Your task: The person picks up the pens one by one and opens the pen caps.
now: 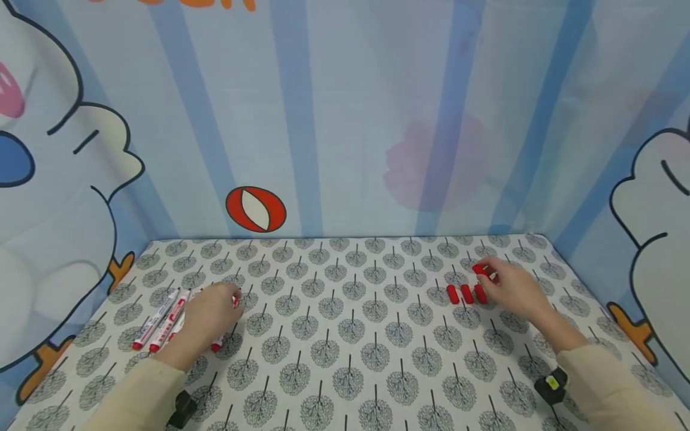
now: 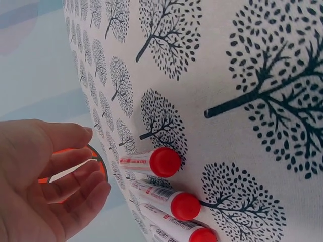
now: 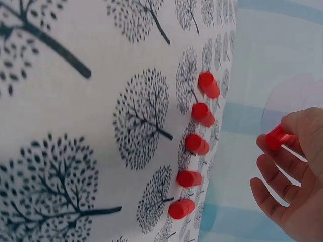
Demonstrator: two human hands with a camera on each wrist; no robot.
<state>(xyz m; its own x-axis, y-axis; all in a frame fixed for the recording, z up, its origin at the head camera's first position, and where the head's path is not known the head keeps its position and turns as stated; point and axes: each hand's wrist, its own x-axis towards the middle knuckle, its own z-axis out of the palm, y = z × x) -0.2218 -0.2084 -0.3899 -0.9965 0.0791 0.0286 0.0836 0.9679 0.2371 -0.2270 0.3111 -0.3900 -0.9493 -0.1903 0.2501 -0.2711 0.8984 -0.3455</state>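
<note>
Over a row of white markers (image 1: 170,320) with red ends, my left hand (image 1: 207,317) hovers at the left of the table. Its fingers are loosely bent and hold nothing in the left wrist view; the nearest marker (image 2: 139,162) lies beside them on the cloth. At the right, my right hand (image 1: 514,288) pinches a small red marker cap (image 3: 276,137) between thumb and forefinger, lifted off the cloth. Several more red caps (image 3: 197,144) lie in a row beneath it, and the hand hides some of them in the head view.
A white tablecloth (image 1: 350,329) with a dark tree print covers the table. Behind it hangs a blue striped curtain (image 1: 345,120) with cartoon figures, meeting the table's back edge. A small black device (image 1: 551,386) sits at the right wrist.
</note>
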